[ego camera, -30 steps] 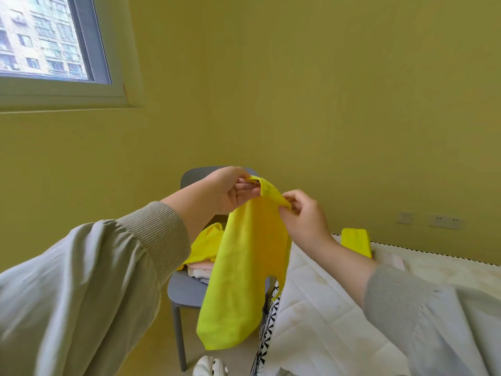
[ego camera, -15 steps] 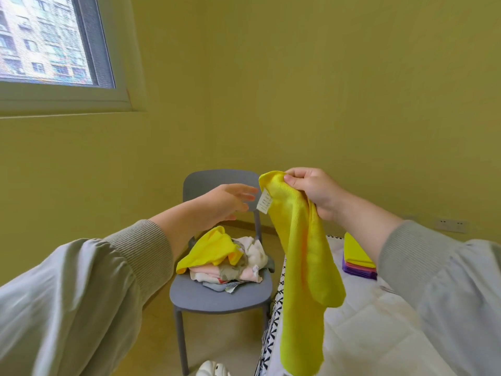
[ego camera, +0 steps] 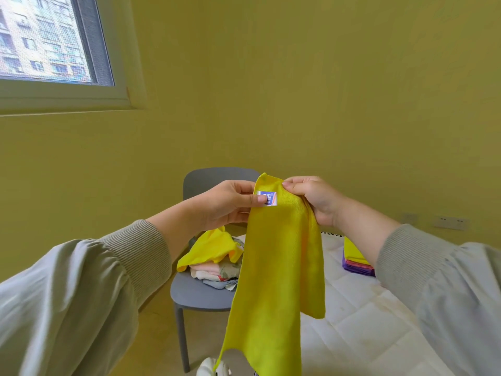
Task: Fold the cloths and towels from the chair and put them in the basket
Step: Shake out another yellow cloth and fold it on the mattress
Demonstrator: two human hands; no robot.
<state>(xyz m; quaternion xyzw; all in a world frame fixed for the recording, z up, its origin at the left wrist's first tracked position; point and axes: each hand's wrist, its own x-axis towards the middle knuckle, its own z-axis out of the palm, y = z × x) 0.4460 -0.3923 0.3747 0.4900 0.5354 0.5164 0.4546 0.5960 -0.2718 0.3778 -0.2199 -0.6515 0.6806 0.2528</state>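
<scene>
A yellow cloth [ego camera: 273, 280] hangs in front of me, bunched lengthwise, with a small label near its top edge. My right hand [ego camera: 314, 199] grips the top of the cloth. My left hand [ego camera: 230, 204] pinches the top left edge at the label. Behind the cloth stands a grey chair [ego camera: 198, 297] holding a pile of cloths [ego camera: 214, 261], with another yellow cloth on top. No basket is in view.
A white quilted bed [ego camera: 366, 321] lies to the right, with a stack of folded cloths [ego camera: 355, 264], yellow over pink and purple. A window [ego camera: 46, 39] sits at upper left. A white object [ego camera: 211, 369] is on the floor near the chair.
My left hand, free and reaching half a second ago, has come back to the cloth and now pinches its edge at the label. My right hand has kept its grip.
</scene>
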